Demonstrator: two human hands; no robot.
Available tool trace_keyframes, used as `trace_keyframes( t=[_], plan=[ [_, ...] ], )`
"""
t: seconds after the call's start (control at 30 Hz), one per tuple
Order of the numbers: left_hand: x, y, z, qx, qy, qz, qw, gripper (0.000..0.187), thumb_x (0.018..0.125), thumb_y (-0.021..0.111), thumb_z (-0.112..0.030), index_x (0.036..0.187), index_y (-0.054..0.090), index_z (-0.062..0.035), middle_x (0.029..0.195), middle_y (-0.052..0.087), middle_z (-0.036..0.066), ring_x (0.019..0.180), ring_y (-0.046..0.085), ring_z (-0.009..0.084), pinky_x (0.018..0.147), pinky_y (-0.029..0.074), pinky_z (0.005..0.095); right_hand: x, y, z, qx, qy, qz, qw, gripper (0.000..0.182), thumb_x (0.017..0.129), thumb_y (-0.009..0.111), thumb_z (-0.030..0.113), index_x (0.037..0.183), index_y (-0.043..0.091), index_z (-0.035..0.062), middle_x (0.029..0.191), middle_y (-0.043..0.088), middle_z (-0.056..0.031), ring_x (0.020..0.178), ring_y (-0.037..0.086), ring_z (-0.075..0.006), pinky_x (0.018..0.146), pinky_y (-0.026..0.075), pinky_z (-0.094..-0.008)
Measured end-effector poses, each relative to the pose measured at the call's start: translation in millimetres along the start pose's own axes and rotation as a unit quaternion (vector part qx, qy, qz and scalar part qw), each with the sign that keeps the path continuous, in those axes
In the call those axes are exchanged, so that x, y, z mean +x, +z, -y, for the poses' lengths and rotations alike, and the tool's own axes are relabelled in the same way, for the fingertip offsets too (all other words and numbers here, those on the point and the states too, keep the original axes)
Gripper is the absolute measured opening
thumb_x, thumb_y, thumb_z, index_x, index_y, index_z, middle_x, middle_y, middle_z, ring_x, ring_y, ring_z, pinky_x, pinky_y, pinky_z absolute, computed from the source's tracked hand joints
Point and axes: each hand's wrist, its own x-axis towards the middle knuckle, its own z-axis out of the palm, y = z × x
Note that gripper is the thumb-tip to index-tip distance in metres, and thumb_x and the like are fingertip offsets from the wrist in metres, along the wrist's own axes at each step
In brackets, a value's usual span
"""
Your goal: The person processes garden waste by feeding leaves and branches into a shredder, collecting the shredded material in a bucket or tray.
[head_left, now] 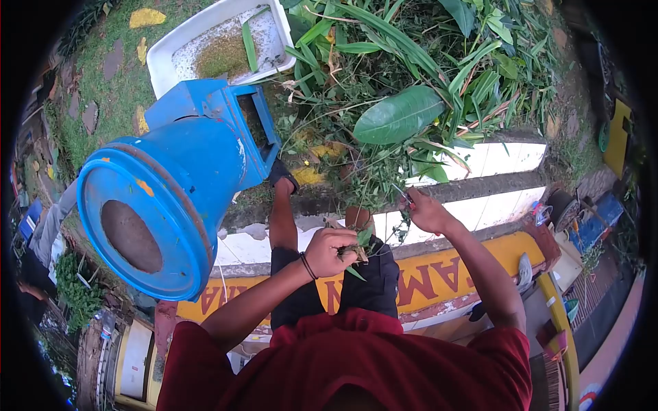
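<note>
My left hand (332, 253) is closed around a bunch of cut green stems and leaves (362, 241), held above my lap. In my right hand (426, 212) are red-handled shears (410, 200), their short metal tip pointing up and left toward leafy stems. The fingers cover most of the tool. Just beyond both hands, thin trailing stems (373, 178) hang from a large heap of cut plants (473, 75). One broad green leaf (399, 115) lies on the near side of that heap.
To the left, a blue plastic bin (199, 154) lies tilted, its square opening facing the heap. Behind it is a white tray (279, 41) holding brownish bits and a leaf blade. A white-tiled ledge (493, 205) and a yellow lettered wall (445, 274) run beneath me. A person's grey-clad leg (55, 226) shows far left.
</note>
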Motion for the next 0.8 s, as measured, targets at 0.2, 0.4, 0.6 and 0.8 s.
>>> trace_keyframes(
  t=[0.2, 0.4, 0.6, 0.8],
  plan=[
    [-4.8, 9.5, -1.9, -0.007, -0.010, 0.002, 1.000, 0.021, 0.067, 0.067, -0.008, 0.087, 0.070, 0.0003, 0.095, 0.070, 0.015, 0.078, 0.069, 0.0335, 0.069, 0.055, 0.0369, 48.4, -22.0, 42.3, 0.004, -0.012, 0.041, 0.999, 0.033, 0.097, 0.054, 0.032, 0.108, 0.055, 0.0013, 0.107, 0.065, -0.0227, 0.106, 0.062, -0.0367, 0.090, 0.046, -0.0458],
    [-23.6, -0.5, 5.2, 0.002, -0.044, 0.051, 0.998, 0.021, 0.068, 0.068, -0.008, 0.087, 0.070, 0.0008, 0.094, 0.071, 0.016, 0.077, 0.070, 0.0323, 0.069, 0.056, 0.0359, 58.0, -4.7, 55.5, -0.019, -0.131, -0.106, 0.986, 0.042, 0.095, 0.057, 0.038, 0.086, 0.064, -0.0025, 0.063, 0.062, -0.0213, 0.049, 0.061, -0.0341, 0.051, 0.050, -0.0437],
    [-58.2, -6.8, 16.5, -0.033, -0.056, 0.011, 0.998, 0.015, 0.071, 0.057, -0.004, 0.081, 0.067, 0.0030, 0.079, 0.065, 0.017, 0.071, 0.066, 0.0317, 0.065, 0.052, 0.0352, 15.1, -9.5, 41.9, 0.012, 0.019, -0.005, 1.000, 0.051, 0.093, 0.056, 0.050, 0.087, 0.066, 0.0001, 0.078, 0.065, -0.0222, 0.079, 0.064, -0.0391, 0.075, 0.050, -0.0485],
    [-75.5, -29.8, -6.2, -0.125, -0.130, 0.043, 0.983, 0.014, 0.075, 0.052, 0.000, 0.079, 0.065, 0.0044, 0.070, 0.061, 0.012, 0.062, 0.062, 0.0240, 0.059, 0.048, 0.0319, -6.6, 16.1, 13.6, -0.041, 0.051, 0.101, 0.993, 0.058, 0.093, 0.048, 0.059, 0.114, 0.058, 0.0062, 0.107, 0.066, -0.0212, 0.108, 0.061, -0.0405, 0.093, 0.047, -0.0491]
  ],
)
